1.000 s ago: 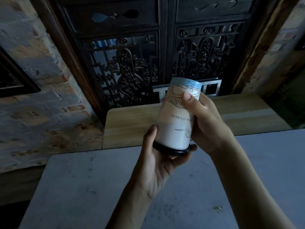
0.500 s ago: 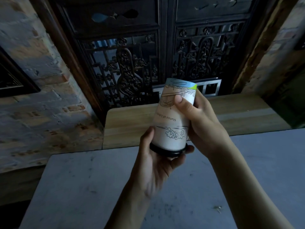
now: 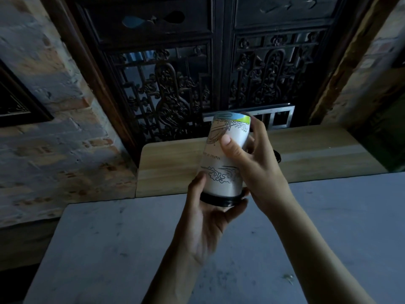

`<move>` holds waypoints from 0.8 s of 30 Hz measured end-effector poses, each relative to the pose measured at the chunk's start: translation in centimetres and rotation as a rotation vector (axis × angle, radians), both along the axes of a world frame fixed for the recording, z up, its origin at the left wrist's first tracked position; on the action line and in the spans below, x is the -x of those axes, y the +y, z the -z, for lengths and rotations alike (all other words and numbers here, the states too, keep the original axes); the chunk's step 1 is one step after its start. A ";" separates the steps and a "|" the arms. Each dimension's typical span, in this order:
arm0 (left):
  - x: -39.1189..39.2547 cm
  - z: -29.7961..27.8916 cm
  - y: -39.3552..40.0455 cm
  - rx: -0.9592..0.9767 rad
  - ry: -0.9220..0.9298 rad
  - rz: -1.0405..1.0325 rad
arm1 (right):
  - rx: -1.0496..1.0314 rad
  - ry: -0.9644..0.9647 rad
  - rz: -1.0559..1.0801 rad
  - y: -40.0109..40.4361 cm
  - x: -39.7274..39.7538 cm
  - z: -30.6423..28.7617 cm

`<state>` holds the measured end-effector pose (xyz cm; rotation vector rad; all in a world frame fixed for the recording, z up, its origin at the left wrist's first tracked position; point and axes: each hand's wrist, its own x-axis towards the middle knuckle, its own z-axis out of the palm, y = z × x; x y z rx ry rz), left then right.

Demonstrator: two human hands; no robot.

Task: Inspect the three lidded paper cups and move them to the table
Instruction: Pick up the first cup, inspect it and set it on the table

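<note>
Paper is making the cup (image 3: 221, 163) light and easy to squash, so both hands are holding it gently, upside down above the grey table (image 3: 114, 249), the left hand (image 3: 210, 218) cupping its black lid (image 3: 219, 199), the right hand (image 3: 256, 163) wrapping its side.

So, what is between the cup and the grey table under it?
Only the left hand, cupping the black lid of the cup; below it the table is bare in the head view.

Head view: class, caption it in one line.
Both hands, left hand and right hand, hold a lidded paper cup upside down.
</note>
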<state>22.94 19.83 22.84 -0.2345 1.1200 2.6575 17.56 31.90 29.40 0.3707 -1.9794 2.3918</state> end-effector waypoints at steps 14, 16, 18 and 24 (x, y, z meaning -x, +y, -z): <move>0.4 0.9 -1.8 0.075 0.053 -0.128 | -0.809 0.441 0.311 -1.4 0.1 3.3; 0.4 1.4 -2.4 0.084 0.061 -0.159 | -0.807 0.422 0.296 -1.5 0.1 3.6; 0.4 1.9 -3.0 0.085 0.072 -0.167 | -0.767 0.379 0.288 -1.5 0.2 4.0; 0.5 3.8 -4.5 0.091 0.011 -0.202 | -0.580 0.300 0.286 -2.4 0.4 7.6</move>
